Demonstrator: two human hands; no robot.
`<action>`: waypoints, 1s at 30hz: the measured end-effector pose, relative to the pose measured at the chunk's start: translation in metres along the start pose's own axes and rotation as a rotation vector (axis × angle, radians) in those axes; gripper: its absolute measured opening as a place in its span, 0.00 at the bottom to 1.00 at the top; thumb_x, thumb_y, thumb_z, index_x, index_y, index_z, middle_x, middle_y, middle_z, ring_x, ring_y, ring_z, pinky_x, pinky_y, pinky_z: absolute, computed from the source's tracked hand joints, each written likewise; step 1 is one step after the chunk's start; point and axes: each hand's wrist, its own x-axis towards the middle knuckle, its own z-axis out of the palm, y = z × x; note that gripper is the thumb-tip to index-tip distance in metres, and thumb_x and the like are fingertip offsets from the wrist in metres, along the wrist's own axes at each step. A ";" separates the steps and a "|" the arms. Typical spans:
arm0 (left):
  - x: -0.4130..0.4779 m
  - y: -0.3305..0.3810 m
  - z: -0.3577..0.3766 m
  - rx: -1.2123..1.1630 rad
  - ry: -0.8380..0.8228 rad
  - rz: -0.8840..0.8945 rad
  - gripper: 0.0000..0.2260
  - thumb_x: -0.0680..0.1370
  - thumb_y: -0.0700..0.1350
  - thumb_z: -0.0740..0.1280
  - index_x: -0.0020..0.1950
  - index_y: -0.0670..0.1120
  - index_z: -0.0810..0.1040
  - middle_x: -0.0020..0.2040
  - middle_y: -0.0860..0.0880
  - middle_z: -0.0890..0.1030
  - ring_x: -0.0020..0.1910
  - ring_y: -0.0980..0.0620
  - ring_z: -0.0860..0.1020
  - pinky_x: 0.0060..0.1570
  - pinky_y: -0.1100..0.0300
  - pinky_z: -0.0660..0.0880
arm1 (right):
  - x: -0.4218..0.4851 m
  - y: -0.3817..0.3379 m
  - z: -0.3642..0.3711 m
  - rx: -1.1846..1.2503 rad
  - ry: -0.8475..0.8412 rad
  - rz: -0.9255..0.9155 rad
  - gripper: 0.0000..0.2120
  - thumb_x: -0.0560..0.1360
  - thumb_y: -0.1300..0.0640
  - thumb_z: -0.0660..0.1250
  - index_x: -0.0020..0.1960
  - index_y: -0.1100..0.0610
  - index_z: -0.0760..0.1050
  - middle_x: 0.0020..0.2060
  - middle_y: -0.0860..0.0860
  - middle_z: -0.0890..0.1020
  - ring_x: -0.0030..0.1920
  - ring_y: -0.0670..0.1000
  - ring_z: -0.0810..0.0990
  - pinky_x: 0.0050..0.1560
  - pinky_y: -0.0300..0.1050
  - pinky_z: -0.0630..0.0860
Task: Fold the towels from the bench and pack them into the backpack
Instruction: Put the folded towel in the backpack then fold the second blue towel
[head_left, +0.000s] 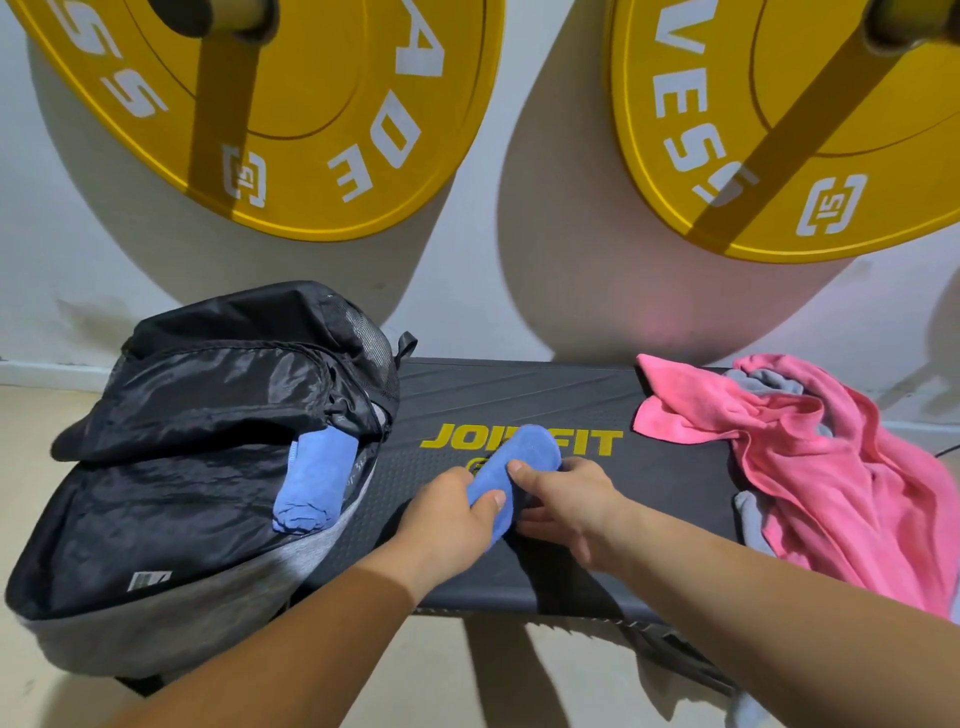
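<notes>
Status, Jo?

Partway. Packed blue towel (311, 483) is rolled and pokes out of the backpack (182, 467) mouth, left of frame. Folded blue towel (511, 475) is at centre, narrow, lying on the table (519, 395) across the yellow logo.

Hands?

Left hand (447, 514) grasps its near end, thumb on top. Right hand (566, 506) pinches the same end from the other side. Both are closed on it.

What's left?

My guess: pack this one, then fold the pink towel (810, 457) and the grey towel (769, 382) under it. Both are heaped loose at the right end of the table.

Anything in the way?

The backpack flap slumps over the opening and the first towel fills part of the gap, so it probably needs lifting. The yellow weight plates (311, 104) on the wall, top of frame, are well apart from the work.
</notes>
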 end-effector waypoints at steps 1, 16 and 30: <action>-0.003 0.002 0.001 -0.076 0.002 -0.020 0.13 0.79 0.55 0.66 0.42 0.48 0.70 0.36 0.51 0.74 0.37 0.46 0.73 0.39 0.53 0.70 | 0.000 -0.002 0.005 0.048 -0.008 -0.001 0.19 0.75 0.57 0.75 0.61 0.61 0.72 0.52 0.60 0.84 0.48 0.60 0.87 0.45 0.54 0.85; -0.050 0.040 -0.108 -0.590 -0.037 -0.077 0.20 0.67 0.60 0.77 0.44 0.49 0.73 0.44 0.40 0.82 0.39 0.49 0.78 0.46 0.53 0.75 | -0.061 -0.069 0.032 0.167 -0.434 -0.141 0.17 0.76 0.61 0.70 0.63 0.65 0.77 0.57 0.65 0.83 0.52 0.61 0.85 0.58 0.61 0.79; -0.050 -0.033 -0.178 -0.486 0.145 -0.146 0.14 0.77 0.46 0.72 0.53 0.36 0.80 0.49 0.35 0.83 0.44 0.42 0.84 0.51 0.45 0.81 | -0.051 -0.062 0.131 -0.161 -0.390 -0.316 0.18 0.74 0.45 0.74 0.53 0.59 0.79 0.43 0.48 0.86 0.41 0.48 0.84 0.43 0.45 0.79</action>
